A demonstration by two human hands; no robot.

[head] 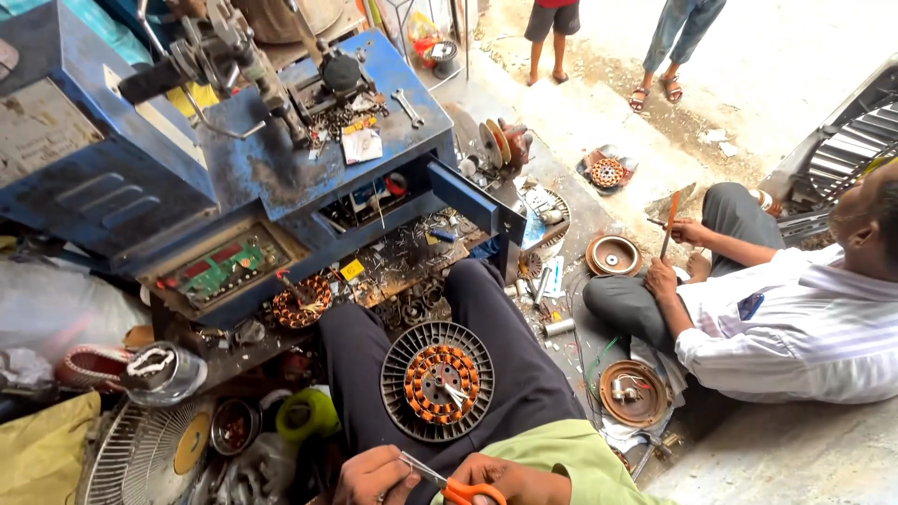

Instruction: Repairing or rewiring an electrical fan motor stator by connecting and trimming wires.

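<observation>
A round fan stator (438,381) with orange copper windings in a dark slotted frame rests on my lap, on dark trousers. Below it, at the frame's bottom edge, my right hand (510,482) holds orange-handled scissors (451,483) whose blades point left. My left hand (376,475) sits beside it, fingers curled at the scissor blades; whether it pinches a wire is hidden. Both hands are just short of the stator's near rim.
A blue winding machine (281,159) with an open drawer of parts stands ahead. A second wound stator (299,301) lies near it. A seated person in a white shirt (786,323) works at right with a tool. Motor covers (634,393), a fan guard (140,458) and clutter surround me.
</observation>
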